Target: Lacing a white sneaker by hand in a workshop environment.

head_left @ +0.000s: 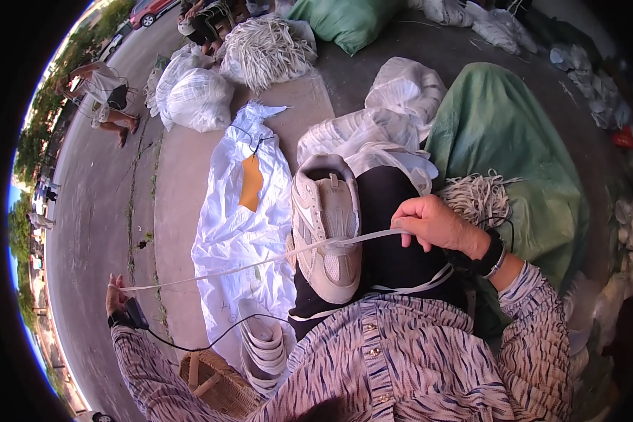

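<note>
A beige sneaker (328, 260) rests on my lap over black trousers, its toe toward me and its heel away. A flat off-white shoelace (288, 254) crosses above the sneaker, drawn out in a long, nearly straight line. My left hand (115, 295) is closed on its far-left end, arm stretched wide. The fingers of my right hand (429, 221) pinch the lace just right of the sneaker. Whether the lace passes through any eyelet, I cannot tell. A loose bundle of similar laces (478, 197) lies on the green sack (520, 148) beside my right hand.
White sheeting (243, 239) with an orange-yellow piece (251, 183) lies left of my lap. Stacked pale shoe parts (264, 348) and a wicker seat (218, 383) are near my left side. Filled white bags (200, 98) stand ahead. Other people are at far left and top. A black cable runs from my left wrist.
</note>
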Demonstrator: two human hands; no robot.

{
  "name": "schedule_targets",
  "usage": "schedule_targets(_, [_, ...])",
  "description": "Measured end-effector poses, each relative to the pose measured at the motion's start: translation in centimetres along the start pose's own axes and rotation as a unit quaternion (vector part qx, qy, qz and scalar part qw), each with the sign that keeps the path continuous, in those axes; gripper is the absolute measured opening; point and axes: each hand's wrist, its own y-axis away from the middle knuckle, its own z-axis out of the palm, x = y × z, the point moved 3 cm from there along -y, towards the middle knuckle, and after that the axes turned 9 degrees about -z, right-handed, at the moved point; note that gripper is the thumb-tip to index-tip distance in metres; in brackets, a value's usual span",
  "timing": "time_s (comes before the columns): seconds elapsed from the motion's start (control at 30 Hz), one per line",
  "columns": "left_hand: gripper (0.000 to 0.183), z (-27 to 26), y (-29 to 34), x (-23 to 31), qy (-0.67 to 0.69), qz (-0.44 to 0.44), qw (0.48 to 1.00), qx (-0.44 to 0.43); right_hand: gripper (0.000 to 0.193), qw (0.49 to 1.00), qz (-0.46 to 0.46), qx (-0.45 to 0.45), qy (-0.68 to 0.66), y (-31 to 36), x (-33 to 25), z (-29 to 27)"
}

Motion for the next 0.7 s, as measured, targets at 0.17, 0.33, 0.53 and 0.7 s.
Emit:
schedule_targets(0.17, [0.051,-2.5,0.8,1.8,0.194,0.066,0.947,-0.249,0.017,0.997,-0.039,0.033,0.062,-0.4,-1.4,0.2])
schedule_targets(0.33, [0.042,-4.8,0.0,1.9,0.247,0.12,0.958,-0.087,0.015,0.945,-0.231,0.133,0.189,-0.9,-3.0,0.3])
schedule_targets(0.53, [0.032,-4.3,0.4,1.5,0.184,0.126,0.975,-0.02,0.014,0.98,-0.003,-0.074,0.184,0.1,-1.8,0.3])
schedule_targets(0.7, [0.021,6.9,9.1,-0.5,-0.074,0.088,0.992,-0.054,0.012,0.991,-0.007,0.1,0.085,1.1,-2.3,-1.9])
